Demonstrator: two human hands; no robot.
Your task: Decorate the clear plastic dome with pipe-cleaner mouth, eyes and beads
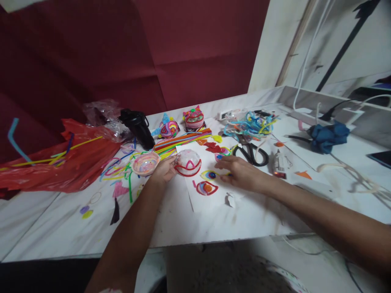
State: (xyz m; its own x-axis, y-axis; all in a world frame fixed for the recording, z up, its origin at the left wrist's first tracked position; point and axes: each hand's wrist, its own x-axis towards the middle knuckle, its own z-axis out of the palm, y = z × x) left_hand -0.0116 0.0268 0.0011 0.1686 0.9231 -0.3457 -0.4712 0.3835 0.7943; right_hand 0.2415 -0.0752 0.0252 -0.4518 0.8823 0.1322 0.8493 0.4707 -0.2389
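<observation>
My left hand [167, 169] grips the edge of a clear plastic ball [188, 156] above a sheet of white paper. A red pipe-cleaner mouth outline with a pink peak curves along the ball's lower part. My right hand [240, 171] hovers over the paper's right side with its fingers apart, and nothing shows in them. Just beside its fingertips lies a yellow-rimmed pipe-cleaner eye [209, 175] with a blue centre. Nearer me is a red-rimmed eye [207, 188] with an orange centre. Another eye piece [218, 156] sits beyond the hand, partly covered.
Black-handled scissors [251, 154] and a glue gun [279, 165] lie to the right. Coloured pipe cleaners [180, 142], two decorated balls [169, 128] and a black bottle [139, 128] are behind. A pink-tinted bowl [146, 162] and a red plastic bag [67, 162] are left.
</observation>
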